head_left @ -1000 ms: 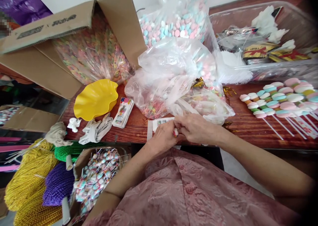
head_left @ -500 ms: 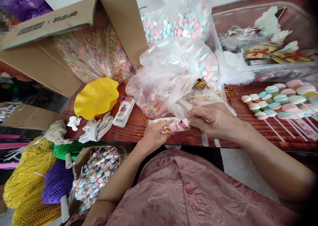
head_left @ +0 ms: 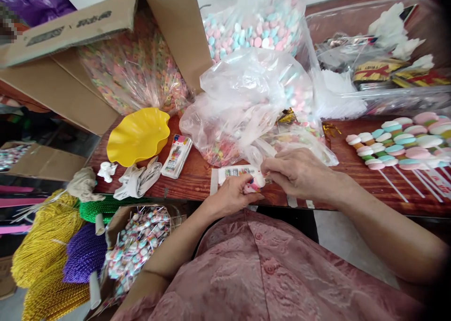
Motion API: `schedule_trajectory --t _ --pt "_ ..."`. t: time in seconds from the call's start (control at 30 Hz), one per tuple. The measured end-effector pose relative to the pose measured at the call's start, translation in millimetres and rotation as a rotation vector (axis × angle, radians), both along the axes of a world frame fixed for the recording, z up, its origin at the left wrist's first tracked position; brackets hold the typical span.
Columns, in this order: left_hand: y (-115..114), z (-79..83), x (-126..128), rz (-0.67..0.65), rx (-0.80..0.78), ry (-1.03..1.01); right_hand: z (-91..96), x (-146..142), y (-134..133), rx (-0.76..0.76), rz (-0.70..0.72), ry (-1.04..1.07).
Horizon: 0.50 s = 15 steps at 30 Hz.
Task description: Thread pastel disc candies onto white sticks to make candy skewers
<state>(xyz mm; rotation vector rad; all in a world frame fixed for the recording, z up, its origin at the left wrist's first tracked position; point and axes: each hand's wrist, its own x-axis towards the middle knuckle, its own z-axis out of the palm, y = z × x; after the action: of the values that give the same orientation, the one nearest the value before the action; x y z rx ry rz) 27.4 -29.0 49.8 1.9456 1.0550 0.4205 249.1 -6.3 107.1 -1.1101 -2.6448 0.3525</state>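
Close to the table's front edge, my left hand (head_left: 229,196) is closed around a small printed candy packet (head_left: 255,184), whose rounded pink-and-white end pokes out past the fingers. My right hand (head_left: 298,173) pinches at that end of the packet; its fingertips hide what is between them. Behind my left hand lie flat printed wrappers (head_left: 230,171) on the wood. Just beyond my hands, a clear plastic bag (head_left: 218,149) holds small pink, orange and green candies. Several marshmallow skewers (head_left: 398,144) on white sticks lie to the right.
Left on the table are a yellow wavy dish (head_left: 139,135), a wrapper stack (head_left: 177,156), a bunched white cloth (head_left: 139,180) and a cardboard box (head_left: 176,25). A clear bin (head_left: 394,95) stands back right. Below left are a box of lollipops (head_left: 141,246) and cord bundles (head_left: 49,246).
My left hand has turned the packet, so its long printed side no longer shows and its end points up. My right fingers have come in closer to it. The view has shifted slightly.
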Motion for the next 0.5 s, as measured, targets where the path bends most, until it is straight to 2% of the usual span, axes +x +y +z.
schedule_trajectory --t 0.13,0.23,0.37,0.5 --pt "-4 -1.1 -1 0.046 0.08 0.146 11.9 9 7 -0.03 -0.043 -0.044" --pt "-6 -1.5 0 0.073 0.121 0.217 14.1 9 10 -0.058 -0.053 -0.088" --pt "-6 -5.3 5 0.098 0.116 0.229 2.5 -10 4 -0.13 -0.033 -0.184" --pt "-6 -10.5 10 0.108 0.043 0.128 -12.1 -35 -5 -0.127 0.015 -0.181"
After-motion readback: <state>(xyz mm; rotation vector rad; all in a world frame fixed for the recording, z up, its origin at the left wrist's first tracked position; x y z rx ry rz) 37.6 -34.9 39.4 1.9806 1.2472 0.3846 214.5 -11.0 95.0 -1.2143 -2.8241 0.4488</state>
